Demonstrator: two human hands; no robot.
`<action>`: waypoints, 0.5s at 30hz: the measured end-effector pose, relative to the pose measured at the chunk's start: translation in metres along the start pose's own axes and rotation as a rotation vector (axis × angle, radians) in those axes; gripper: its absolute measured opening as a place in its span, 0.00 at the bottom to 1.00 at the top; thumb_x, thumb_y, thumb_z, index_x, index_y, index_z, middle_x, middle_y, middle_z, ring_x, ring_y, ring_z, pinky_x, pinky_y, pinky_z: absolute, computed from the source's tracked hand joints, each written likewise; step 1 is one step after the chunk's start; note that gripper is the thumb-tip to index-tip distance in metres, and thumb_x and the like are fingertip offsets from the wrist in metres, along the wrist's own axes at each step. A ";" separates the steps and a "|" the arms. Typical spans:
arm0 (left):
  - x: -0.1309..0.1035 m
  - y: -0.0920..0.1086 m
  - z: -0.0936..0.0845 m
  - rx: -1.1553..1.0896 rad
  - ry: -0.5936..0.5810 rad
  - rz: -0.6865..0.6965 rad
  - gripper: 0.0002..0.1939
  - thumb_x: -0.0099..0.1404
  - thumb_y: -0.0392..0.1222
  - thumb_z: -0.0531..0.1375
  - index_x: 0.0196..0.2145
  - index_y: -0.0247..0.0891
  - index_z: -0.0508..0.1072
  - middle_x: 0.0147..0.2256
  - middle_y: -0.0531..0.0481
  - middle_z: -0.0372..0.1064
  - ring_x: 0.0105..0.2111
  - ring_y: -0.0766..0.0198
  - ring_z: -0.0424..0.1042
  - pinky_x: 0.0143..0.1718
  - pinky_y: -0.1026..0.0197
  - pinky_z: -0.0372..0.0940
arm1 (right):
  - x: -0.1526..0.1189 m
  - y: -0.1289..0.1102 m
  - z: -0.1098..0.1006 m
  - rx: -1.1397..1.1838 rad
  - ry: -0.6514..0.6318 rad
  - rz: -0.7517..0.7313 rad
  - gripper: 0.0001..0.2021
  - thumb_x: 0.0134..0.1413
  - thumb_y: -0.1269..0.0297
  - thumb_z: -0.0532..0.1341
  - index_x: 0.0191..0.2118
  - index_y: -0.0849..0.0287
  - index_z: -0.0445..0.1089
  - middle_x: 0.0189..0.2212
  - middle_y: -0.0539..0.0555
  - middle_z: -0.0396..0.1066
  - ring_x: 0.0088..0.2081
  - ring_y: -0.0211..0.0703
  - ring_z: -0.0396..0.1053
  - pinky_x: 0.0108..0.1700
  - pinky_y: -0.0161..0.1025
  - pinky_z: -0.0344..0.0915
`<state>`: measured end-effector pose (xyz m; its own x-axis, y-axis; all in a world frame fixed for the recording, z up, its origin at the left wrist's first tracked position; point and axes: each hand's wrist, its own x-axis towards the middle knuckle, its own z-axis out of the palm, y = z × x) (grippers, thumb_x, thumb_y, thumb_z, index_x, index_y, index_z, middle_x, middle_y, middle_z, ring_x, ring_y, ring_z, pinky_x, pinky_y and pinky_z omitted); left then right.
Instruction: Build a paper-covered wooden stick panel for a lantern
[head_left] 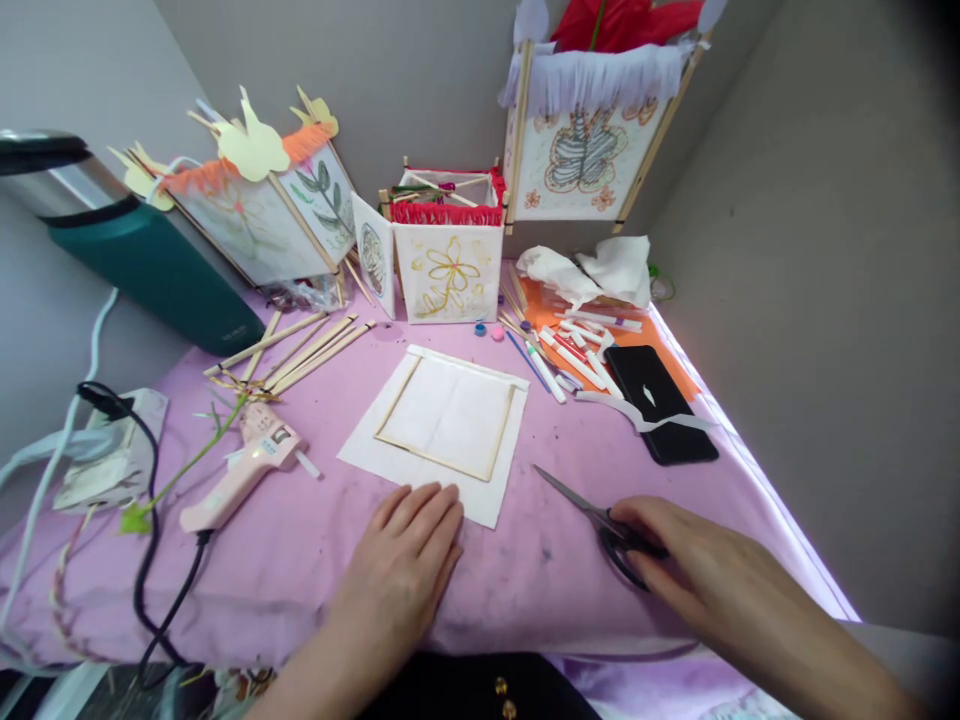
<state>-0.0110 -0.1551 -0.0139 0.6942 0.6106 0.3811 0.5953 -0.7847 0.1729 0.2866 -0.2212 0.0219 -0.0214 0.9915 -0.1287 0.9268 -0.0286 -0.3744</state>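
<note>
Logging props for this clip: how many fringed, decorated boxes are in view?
3: the orange-fringed box at back left, the red-fringed box at back centre, and the pale-fringed box at upper right.

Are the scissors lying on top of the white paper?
No, the scissors lie on the purple cloth, to the right of the paper.

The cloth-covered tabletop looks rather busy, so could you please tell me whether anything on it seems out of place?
A loose white strip lies draped across the black phone, which looks misplaced. Dark smudges also mark the pink cloth, though I cannot tell what left them.
</note>
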 end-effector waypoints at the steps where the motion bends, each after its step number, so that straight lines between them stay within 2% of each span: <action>1: -0.008 0.003 0.003 -0.028 0.043 -0.018 0.14 0.66 0.31 0.55 0.49 0.33 0.70 0.50 0.42 0.70 0.50 0.53 0.65 0.53 0.46 0.59 | 0.001 0.000 -0.002 0.010 -0.049 0.019 0.08 0.56 0.59 0.56 0.41 0.52 0.67 0.35 0.52 0.74 0.33 0.46 0.73 0.32 0.38 0.66; 3: -0.016 0.008 0.004 -0.094 0.109 -0.050 0.13 0.65 0.27 0.56 0.47 0.33 0.71 0.47 0.43 0.71 0.48 0.55 0.66 0.53 0.48 0.60 | 0.001 -0.002 -0.006 0.058 -0.168 0.048 0.10 0.57 0.59 0.55 0.43 0.53 0.67 0.38 0.54 0.74 0.36 0.47 0.73 0.35 0.39 0.66; 5: -0.014 0.012 0.004 -0.142 0.145 -0.081 0.13 0.64 0.26 0.56 0.45 0.33 0.72 0.44 0.43 0.71 0.45 0.57 0.66 0.50 0.50 0.61 | 0.001 -0.004 -0.008 0.149 -0.230 0.034 0.11 0.60 0.58 0.54 0.45 0.53 0.67 0.40 0.54 0.74 0.38 0.47 0.72 0.37 0.38 0.67; 8: -0.001 0.018 0.007 -0.138 0.155 -0.124 0.12 0.63 0.28 0.57 0.44 0.32 0.72 0.40 0.43 0.71 0.40 0.57 0.66 0.42 0.52 0.63 | -0.001 -0.008 -0.008 0.294 -0.297 -0.002 0.14 0.62 0.58 0.52 0.50 0.52 0.66 0.41 0.54 0.73 0.40 0.45 0.71 0.40 0.37 0.67; 11: 0.016 0.023 0.011 -0.076 0.153 -0.179 0.07 0.64 0.32 0.58 0.40 0.33 0.74 0.33 0.45 0.71 0.33 0.59 0.66 0.36 0.54 0.61 | 0.000 -0.013 -0.009 0.380 -0.345 0.048 0.18 0.61 0.57 0.54 0.55 0.52 0.64 0.39 0.53 0.72 0.38 0.43 0.70 0.38 0.35 0.66; 15: 0.025 0.024 0.014 -0.040 0.133 -0.187 0.07 0.66 0.33 0.56 0.36 0.37 0.75 0.27 0.49 0.69 0.29 0.61 0.66 0.34 0.54 0.59 | 0.009 -0.021 -0.021 0.503 -0.447 0.108 0.13 0.59 0.60 0.55 0.48 0.55 0.69 0.35 0.52 0.71 0.34 0.40 0.67 0.34 0.33 0.64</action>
<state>0.0268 -0.1570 -0.0130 0.5123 0.7287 0.4545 0.6905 -0.6641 0.2865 0.2749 -0.2093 0.0481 -0.1915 0.8350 -0.5158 0.6480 -0.2871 -0.7054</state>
